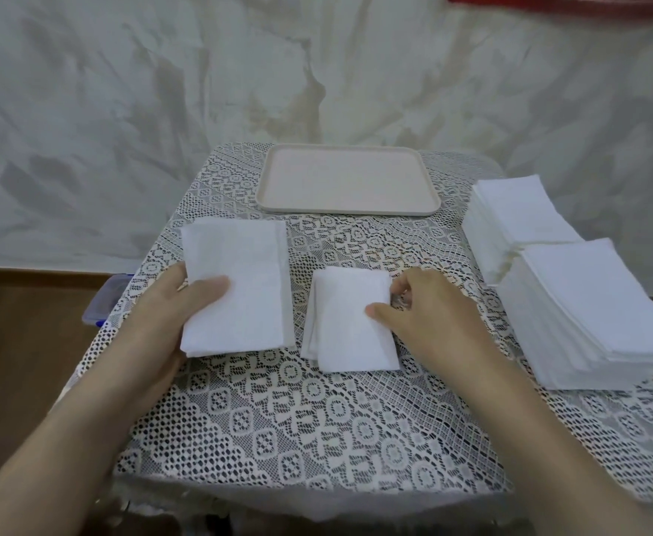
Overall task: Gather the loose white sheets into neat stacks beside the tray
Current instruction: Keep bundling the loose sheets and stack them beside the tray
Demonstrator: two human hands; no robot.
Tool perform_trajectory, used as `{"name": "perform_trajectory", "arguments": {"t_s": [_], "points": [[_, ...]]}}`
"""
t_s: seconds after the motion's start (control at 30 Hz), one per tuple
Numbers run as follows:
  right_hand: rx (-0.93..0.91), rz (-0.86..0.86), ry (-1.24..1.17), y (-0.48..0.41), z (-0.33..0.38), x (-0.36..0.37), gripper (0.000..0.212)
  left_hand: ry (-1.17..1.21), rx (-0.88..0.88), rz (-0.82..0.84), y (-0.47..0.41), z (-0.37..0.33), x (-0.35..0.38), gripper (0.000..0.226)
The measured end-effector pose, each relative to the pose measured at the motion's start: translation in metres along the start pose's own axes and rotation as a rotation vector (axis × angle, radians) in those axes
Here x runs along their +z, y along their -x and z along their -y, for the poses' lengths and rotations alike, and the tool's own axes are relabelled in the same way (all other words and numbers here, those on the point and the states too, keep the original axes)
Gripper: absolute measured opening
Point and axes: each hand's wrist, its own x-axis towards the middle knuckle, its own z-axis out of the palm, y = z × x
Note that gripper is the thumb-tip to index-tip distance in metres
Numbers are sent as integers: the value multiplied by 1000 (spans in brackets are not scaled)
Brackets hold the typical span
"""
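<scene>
A pale, blotched backdrop (pixel 123 110) fills the far half of the view. In front of it stands one table under a lace cloth (pixel 317 427); its near edge is partly hidden by the person's two forearms, which are cut off at the bottom of the frame.

Taking the tabletop as a clock face with 12 farthest from the person, two tall stacks of white sheets sit on the right. The near stack (pixel 603 303) is at about 4 o'clock. The far stack (pixel 522 210) is at about 2 o'clock, with its near corner hidden behind the near one. The sheets in either stack are too many and too thin to count.

One beige tray (pixel 350 211) lies at 12 o'clock. Two thinner lots of sheets lie nearer. The left pile (pixel 247 272) is at 9 o'clock, and the centre pile (pixel 348 326) is in the middle with its layers slightly fanned.

The left hand (pixel 170 307) grips the left pile's outer edge, with the thumb on top and the fingers mostly hidden beneath. The right hand (pixel 429 307) pinches the centre pile's right edge between its thumb and curled fingers.

One blue-lidded box (pixel 104 299) shows at 9 o'clock, partly hidden behind the cloth's edge. One red object (pixel 564 1) is cut off by the top of the frame, and what it is cannot be made out.
</scene>
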Motion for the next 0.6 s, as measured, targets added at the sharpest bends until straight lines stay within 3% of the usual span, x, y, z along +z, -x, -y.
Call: {"name": "perform_trajectory", "arguments": {"t_s": [0.27, 0.47, 0.6], "points": [[-30, -11, -146, 4, 0, 4, 17, -1, 0, 4, 3, -1, 6, 54], [-62, -86, -440, -10, -11, -3, 15, 6, 0, -5, 3, -2, 8, 54], [-91, -69, -311, -18, -12, 0, 7, 6, 6, -12, 3, -1, 9, 54]]}}
